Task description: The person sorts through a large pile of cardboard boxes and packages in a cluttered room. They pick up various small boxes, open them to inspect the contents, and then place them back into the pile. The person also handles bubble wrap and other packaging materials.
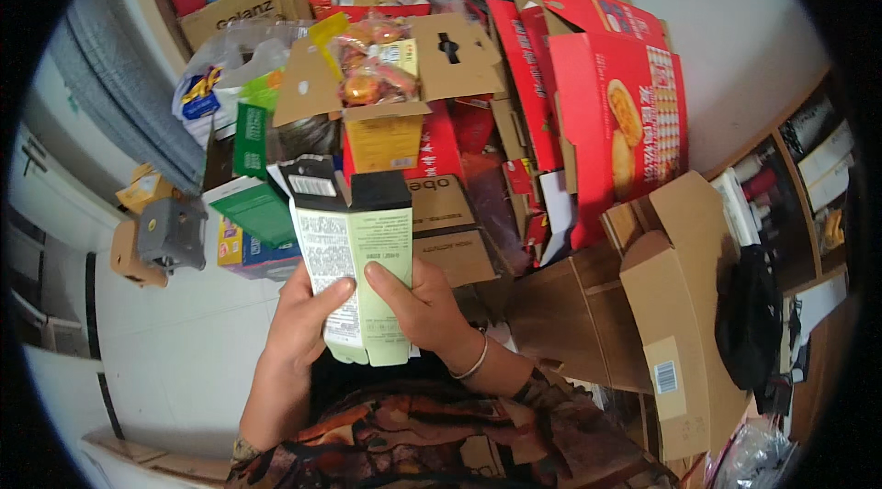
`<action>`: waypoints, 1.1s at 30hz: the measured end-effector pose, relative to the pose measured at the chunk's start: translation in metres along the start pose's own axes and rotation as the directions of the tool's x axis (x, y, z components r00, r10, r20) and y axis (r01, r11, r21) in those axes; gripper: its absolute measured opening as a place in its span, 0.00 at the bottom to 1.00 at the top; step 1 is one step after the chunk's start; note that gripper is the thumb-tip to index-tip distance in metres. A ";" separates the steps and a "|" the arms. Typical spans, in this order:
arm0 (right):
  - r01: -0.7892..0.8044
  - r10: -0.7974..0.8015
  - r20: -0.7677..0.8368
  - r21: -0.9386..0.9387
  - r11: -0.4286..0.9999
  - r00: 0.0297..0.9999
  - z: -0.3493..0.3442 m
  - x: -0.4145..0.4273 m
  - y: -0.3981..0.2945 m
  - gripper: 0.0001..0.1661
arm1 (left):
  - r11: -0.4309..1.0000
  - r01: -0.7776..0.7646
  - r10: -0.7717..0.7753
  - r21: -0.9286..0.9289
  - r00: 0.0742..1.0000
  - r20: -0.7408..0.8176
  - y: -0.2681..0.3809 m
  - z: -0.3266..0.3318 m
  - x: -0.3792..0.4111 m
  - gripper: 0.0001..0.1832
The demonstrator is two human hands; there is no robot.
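Note:
A light green and white cardboard box (pixel 375 234) with black end flaps stands between my hands, its open end pointing away from me. My left hand (pixel 303 313) grips the white, printed side, thumb on the front. On the green side lies the thumb of my right hand (pixel 431 306), whose fingers go behind the carton; a light bangle circles that wrist. Beyond the box is an open yellow carton (pixel 384 141) with wrapped fruit (pixel 375 79) on top. A green box (pixel 255 210) lies just left of the held one.
Large red cartons (pixel 620 131) lean at the right, near a bent brown cardboard piece (pixel 675 324). Brown boxes (pixel 448 248) lie ahead. Plastic stools (pixel 172 234) stand on the floor at the left. Shelves (pixel 799 193) line the right side, with a black bag (pixel 751 324) before them.

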State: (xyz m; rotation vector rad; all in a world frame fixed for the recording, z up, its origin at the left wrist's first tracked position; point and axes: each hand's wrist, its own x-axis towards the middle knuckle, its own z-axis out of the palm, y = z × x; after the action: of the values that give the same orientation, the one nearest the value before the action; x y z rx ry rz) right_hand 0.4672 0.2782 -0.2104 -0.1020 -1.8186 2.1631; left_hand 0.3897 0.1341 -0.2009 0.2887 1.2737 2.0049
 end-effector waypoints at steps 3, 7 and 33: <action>0.003 0.011 -0.074 0.184 0.983 0.997 -0.011 0.006 -0.017 0.17 | 0.997 0.042 -0.045 0.059 0.998 0.049 -0.009 0.010 -0.004 0.20; 0.046 -0.014 -0.135 0.232 0.972 0.991 -0.021 0.007 -0.024 0.16 | 0.976 -0.055 0.032 0.211 0.993 0.110 -0.005 0.026 0.000 0.16; 0.424 0.079 -0.630 0.605 0.674 0.773 -0.147 0.034 0.002 0.20 | 0.975 0.184 -0.177 -0.122 0.982 0.067 -0.030 0.120 0.069 0.18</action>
State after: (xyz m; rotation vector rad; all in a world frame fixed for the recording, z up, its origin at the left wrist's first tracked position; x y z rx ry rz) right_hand 0.4714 0.4267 -0.2351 -0.3713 -0.5049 2.1681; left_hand 0.4197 0.2712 -0.1812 0.1602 1.0911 1.8994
